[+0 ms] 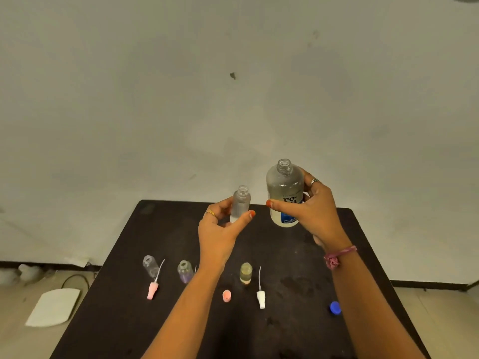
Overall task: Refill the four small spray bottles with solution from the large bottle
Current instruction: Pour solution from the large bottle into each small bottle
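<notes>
Under my work lay a dark table (pixel 298 255), its top marked with faint dull smudges on the right side. Behind it rose a pale wall (pixel 181 99), bearing a small dark chip (pixel 232 75) high up and a few lighter scuffs. A dark skirting strip (pixel 39 264) ran along the foot of the wall. On the tan floor (pixel 440 320) to my left lay a flat white board (pixel 54 307) with rounded corners, and a black cable (pixel 75 279) looped just behind it, close to the table's edge. Blurred pale shapes sat against the skirting at the far left; I could not tell what they were.
</notes>
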Motion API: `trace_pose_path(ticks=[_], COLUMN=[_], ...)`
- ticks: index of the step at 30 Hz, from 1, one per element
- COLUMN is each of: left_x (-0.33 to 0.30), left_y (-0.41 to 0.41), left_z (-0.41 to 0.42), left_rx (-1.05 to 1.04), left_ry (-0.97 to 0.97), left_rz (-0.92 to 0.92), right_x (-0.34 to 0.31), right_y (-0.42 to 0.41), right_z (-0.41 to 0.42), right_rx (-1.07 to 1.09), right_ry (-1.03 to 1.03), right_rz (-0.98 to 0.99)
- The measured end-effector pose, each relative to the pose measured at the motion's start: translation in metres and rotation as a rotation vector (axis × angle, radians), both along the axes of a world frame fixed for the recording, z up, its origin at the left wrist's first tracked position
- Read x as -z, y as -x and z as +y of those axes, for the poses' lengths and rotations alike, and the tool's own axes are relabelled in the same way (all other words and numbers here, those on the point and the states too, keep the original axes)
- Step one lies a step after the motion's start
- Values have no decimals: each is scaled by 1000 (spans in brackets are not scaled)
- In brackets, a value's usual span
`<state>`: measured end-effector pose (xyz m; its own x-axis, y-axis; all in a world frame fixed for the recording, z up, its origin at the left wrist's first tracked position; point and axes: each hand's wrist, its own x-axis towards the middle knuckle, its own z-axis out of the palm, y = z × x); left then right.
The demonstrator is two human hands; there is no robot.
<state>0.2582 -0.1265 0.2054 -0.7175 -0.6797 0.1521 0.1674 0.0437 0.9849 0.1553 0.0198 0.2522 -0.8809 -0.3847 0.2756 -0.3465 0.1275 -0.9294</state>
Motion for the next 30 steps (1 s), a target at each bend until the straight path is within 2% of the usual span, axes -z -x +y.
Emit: trace_pose_path(ticks=[9,14,20,30], left_x=[60,99,126,176], left_y=[-30,-38,-42,-31], left_z=[-24,-37,-45,-54], left_rx=[-56,-81,14,141], left_ry=[30,48,86,89], left_rz=[-153,-321,-484,-669], right_x=[59,85,109,128], right_y=[-24,-32,-36,-31], right_z=[-20,-33,-41,-44], right_rx=[-63,-40,-26,34], right_ry=[11,-22,-81,-92], right_rz=[-70,-59,-14,-67])
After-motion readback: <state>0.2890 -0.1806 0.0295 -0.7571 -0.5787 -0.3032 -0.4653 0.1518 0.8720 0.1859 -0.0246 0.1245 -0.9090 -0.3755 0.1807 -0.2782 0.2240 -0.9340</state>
